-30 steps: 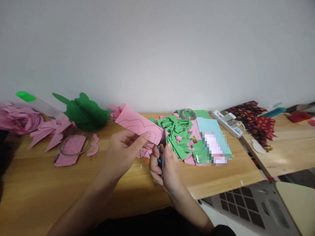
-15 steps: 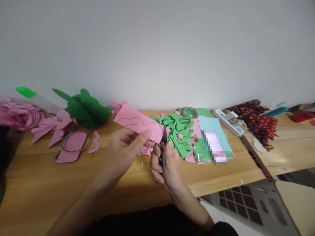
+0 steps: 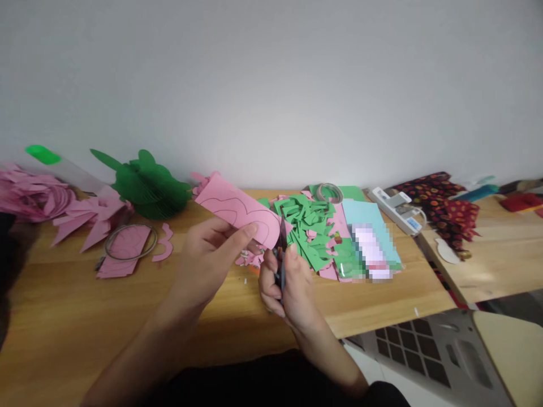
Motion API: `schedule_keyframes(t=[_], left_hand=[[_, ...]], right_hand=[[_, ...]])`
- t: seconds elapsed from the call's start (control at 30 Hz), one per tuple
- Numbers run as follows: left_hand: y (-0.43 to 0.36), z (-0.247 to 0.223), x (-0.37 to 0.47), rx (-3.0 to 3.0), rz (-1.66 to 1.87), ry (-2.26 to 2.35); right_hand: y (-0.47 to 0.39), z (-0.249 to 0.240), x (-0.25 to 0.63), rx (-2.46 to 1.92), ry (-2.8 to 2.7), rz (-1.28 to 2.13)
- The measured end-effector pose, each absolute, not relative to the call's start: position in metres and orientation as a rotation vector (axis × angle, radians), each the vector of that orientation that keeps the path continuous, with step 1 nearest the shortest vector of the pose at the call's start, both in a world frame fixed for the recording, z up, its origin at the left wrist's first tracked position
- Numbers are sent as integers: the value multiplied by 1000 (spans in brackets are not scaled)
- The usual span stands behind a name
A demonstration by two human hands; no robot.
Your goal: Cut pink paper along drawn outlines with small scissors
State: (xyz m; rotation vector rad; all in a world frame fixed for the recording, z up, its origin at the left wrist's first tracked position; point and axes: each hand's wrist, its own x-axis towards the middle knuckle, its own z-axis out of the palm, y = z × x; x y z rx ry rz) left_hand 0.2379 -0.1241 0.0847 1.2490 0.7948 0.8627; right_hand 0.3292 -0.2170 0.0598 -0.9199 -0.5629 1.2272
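Note:
Pinched in my left hand (image 3: 216,249) is a strip of pink paper (image 3: 231,206) with curved outlines drawn on it. My right hand (image 3: 288,277) grips a pair of scissors (image 3: 283,237) by the handles. The blades stand upright at the right end of the paper, around its edge beside the drawn curve. Behind the scissors lies a heap of green paper scraps (image 3: 311,226). Left of my hands, a wire ring (image 3: 131,259) rests on more marked pink pieces (image 3: 127,240), with a wavy pink cutout (image 3: 164,243) alongside.
Along the wall stand a green paper ball (image 3: 150,186) and pink folded paper shapes (image 3: 95,217). To the right are a tape roll (image 3: 330,193), light blue paper (image 3: 365,215), a power strip (image 3: 394,210) and dark patterned cloth (image 3: 449,206). The table's front edge (image 3: 394,325) runs at lower right.
The scissor blades and the right end of the pink paper have shifted very slightly against each other. Both hands keep nearly the same place and grip.

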Motion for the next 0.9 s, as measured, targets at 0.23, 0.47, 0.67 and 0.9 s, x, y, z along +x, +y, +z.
schedule_keyframes(t=[0.23,0.47,0.67,0.9], left_hand=[[-124,85,237,1224,853,795],[-123,82,234,1244,853,751],[-118,83,232,1284,874,768],[-108,81,230,1333,869,757]], right_hand=[[-219,59,330,-953,-602,1237],[-220,61,331,-963,-604,1247],[-218,59,332,-916,-624,1271],[-215,62,336,-867,-619,1315]])
